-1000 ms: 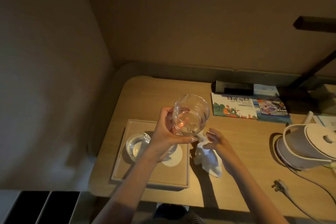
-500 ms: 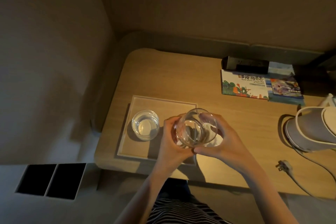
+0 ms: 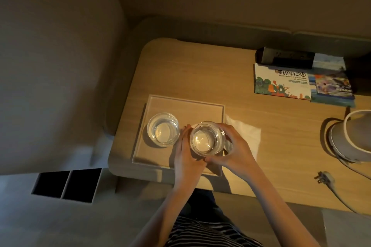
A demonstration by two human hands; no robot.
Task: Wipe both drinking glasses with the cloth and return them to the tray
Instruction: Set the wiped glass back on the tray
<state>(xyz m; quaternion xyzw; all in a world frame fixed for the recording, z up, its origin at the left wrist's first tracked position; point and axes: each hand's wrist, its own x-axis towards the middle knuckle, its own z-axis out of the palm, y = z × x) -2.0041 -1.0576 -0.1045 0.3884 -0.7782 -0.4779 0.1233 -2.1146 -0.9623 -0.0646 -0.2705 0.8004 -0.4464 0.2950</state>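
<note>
Tray (image 3: 140, 142) at worktop's (image 3: 200, 70) left end; upright glass (image 3: 163, 128) stands in its left half, untouched. Second glass (image 3: 207, 138) sits upright over tray's right half, clasped between both hands: left hand (image 3: 185, 156) curled on its left wall, right hand (image 3: 234, 150) on its right wall. Can't tell if its base rests on tray floor. Cloth (image 3: 247, 136) lies flat just right of tray, partly under right hand, so right hand is nearer. Booklets (image 3: 281, 82), kettle (image 3: 351, 136), plug (image 3: 324, 177) further right.
</note>
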